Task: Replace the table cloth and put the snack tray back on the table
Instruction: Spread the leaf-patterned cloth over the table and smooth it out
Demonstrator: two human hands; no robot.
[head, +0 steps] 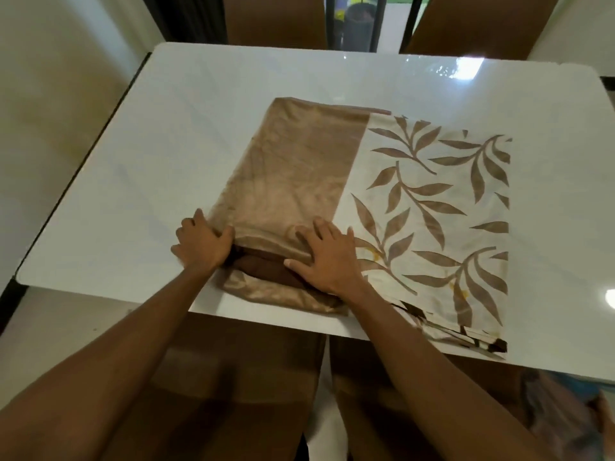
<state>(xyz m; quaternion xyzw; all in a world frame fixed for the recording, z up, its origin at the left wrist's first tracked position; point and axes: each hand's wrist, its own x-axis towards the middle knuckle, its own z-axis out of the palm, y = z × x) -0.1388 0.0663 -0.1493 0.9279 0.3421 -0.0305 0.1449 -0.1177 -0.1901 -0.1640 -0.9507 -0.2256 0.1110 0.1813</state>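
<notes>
A folded table cloth point(382, 207) lies on the glossy white table point(166, 134), with a tan half on the left and a cream half printed with brown leaves on the right. My left hand point(203, 244) pinches the tan layer's near left corner, thumb on top of the fabric. My right hand point(327, 257) lies flat with spread fingers on the tan layer's near edge. A dark brown fold point(266, 267) shows between the hands, under the lifted tan edge. No snack tray is in view.
Two brown chairs point(276, 21) stand at the table's far side and two more point(239, 377) are tucked under the near edge. A dark window frame point(379, 21) is behind. The cloth's near right corner point(492, 344) reaches the table's front edge.
</notes>
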